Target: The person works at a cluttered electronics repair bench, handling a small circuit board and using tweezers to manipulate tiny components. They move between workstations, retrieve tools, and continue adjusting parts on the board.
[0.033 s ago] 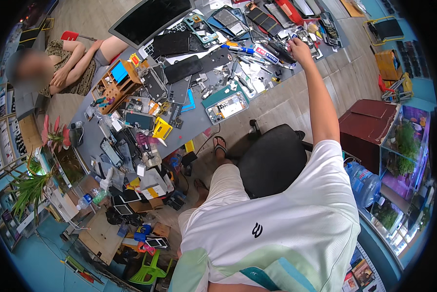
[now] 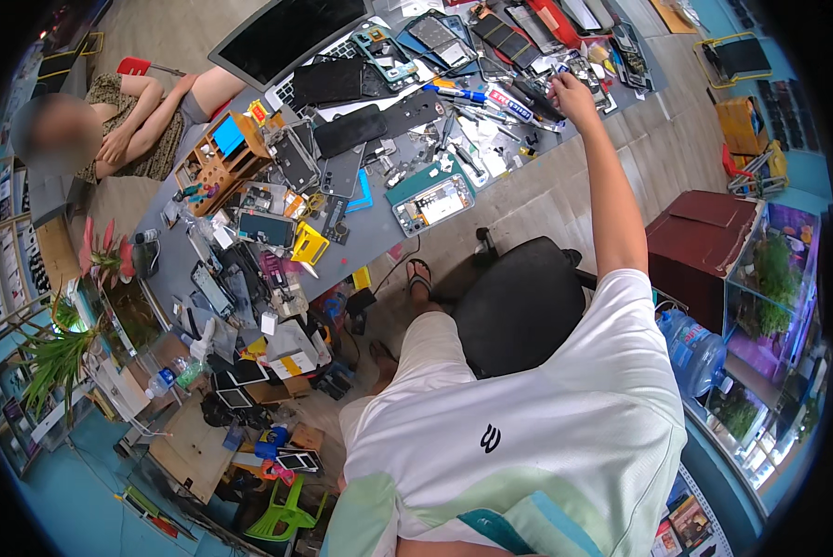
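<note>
Stretched out to the far right of the workbench, my right hand [image 2: 572,98] has its fingers bent together over a cluttered patch of phone parts. What they pinch, if anything, is too small to make out. A black tool-like piece [image 2: 537,98] lies just left of the fingers, and an opened phone with exposed innards [image 2: 591,78] is to their right. Nearby rest a white, red and blue tube [image 2: 509,104] and a blue marker [image 2: 459,95]. At the bench's near edge lies a teal phone with its inside showing [image 2: 435,200]. My left hand is out of view.
A black-screened laptop [image 2: 288,39] stands at the back, with a wooden organizer [image 2: 220,160] to its left. Another person [image 2: 124,121] sits at the far left side. A black stool seat [image 2: 519,311] is close before me; a large water bottle [image 2: 691,351] stands at right.
</note>
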Demonstrator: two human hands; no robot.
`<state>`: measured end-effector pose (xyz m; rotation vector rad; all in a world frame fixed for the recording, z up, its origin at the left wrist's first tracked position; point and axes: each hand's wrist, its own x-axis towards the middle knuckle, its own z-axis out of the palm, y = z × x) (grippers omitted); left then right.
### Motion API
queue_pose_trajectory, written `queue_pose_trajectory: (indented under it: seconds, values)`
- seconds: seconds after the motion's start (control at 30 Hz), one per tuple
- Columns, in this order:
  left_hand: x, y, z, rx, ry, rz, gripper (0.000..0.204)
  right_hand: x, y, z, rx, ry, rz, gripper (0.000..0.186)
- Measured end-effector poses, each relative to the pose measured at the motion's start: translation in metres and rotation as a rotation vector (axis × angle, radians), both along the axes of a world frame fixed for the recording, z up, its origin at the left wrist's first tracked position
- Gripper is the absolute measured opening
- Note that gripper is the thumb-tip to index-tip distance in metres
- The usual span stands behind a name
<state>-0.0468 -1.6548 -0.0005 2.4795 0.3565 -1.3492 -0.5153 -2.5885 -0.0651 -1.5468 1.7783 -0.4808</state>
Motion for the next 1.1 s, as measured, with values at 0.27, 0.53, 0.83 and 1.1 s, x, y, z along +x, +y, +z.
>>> queue_pose_trajectory:
  seconds: [0.27,0.53,0.83,1.1]
  values:
    - [-0.014,0.008,0.007,0.022,0.0,0.015,0.028,-0.013,0.047,-0.013,-0.112,0.166,0.052,0.035]
    - [-0.03,0.02,0.013,0.024,-0.014,0.038,0.028,-0.008,0.084,-0.025,-0.144,0.33,0.099,0.039]
    - [-0.048,0.032,0.017,0.019,-0.018,0.066,0.027,0.022,0.114,-0.032,-0.176,0.237,0.082,0.047]
    - [-0.062,0.043,0.018,0.005,-0.018,0.088,0.026,0.053,0.145,-0.019,-0.233,0.118,0.105,0.046]
